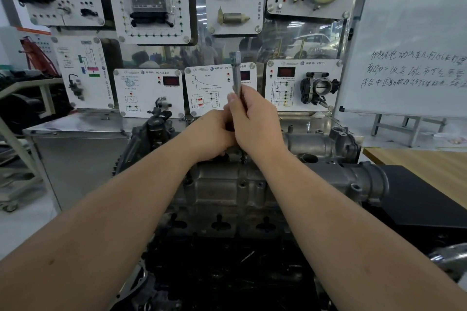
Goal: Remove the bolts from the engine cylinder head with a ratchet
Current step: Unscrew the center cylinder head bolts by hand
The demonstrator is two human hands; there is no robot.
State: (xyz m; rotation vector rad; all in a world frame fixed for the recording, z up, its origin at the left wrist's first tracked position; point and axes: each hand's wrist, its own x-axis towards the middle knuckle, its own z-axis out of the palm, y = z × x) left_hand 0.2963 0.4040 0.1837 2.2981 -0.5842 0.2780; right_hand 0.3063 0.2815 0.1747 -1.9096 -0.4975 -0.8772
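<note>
Both bare forearms over grey cast-metal engine cylinder head (227,184). Right hand (255,124) grip curled round upright silver steel ratchet handle (236,76); left hand (212,134) grip curled at its base, contents hidden.

The engine (227,192) stands in the middle foreground, with both hands above its top: the left hand (209,134) just left of the right hand (255,121), touching it. The right hand holds a ratchet (236,76) upright, its top end rising in front of the display boards (149,92) behind the engine. A whiteboard (409,33) stands to the right, and a wooden table (429,166) lies right of the engine.
</note>
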